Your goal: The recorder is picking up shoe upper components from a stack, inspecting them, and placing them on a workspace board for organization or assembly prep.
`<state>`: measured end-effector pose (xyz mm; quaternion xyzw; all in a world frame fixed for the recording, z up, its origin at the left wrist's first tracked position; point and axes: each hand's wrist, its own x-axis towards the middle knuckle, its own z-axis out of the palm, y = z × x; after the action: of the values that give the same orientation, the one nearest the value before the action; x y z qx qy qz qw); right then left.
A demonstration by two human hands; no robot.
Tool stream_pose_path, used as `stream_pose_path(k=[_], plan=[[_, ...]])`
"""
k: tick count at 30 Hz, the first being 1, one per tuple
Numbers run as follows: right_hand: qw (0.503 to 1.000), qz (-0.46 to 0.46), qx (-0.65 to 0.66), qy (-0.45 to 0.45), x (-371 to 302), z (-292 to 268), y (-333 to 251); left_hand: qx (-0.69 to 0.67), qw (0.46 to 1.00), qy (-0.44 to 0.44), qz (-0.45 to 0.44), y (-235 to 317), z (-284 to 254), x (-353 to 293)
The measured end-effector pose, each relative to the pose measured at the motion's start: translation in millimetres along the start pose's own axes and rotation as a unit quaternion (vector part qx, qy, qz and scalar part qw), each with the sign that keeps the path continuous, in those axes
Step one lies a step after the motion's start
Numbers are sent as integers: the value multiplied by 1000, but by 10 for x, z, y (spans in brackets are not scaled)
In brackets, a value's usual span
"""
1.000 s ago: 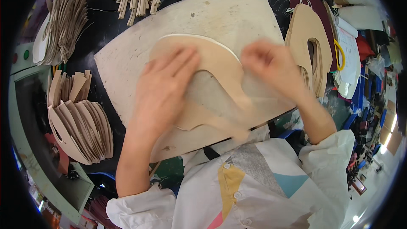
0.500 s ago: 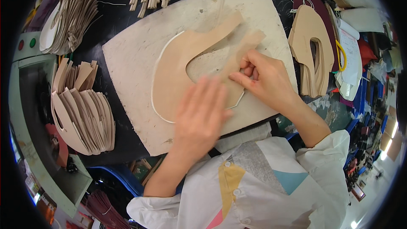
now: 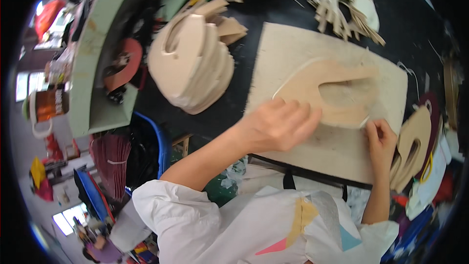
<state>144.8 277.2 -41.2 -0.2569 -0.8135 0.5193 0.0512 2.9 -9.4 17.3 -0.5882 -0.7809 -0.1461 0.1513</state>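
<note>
On the black worktable (image 3: 220,122) lay a pale flat board (image 3: 332,151), a thick stack of beige cutouts (image 3: 190,63) to its left.

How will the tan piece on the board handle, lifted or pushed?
The tan piece is probably light, since it looks sheet-thin. Its narrow prongs may droop unsupported. Looking flat, it should slide rather than roll.

White-edged tan piece (image 3: 304,82), cream board (image 3: 337,156)
</note>
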Motion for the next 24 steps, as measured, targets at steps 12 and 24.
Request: stream_pose_path(k=[12, 24], plan=[[998, -38, -51, 20, -17, 24, -26, 187, 798, 190, -540, -1111, -702, -1388], [996, -61, -54, 33, -75, 42, -12, 210, 911, -50, -352, -697, -447, -985]])
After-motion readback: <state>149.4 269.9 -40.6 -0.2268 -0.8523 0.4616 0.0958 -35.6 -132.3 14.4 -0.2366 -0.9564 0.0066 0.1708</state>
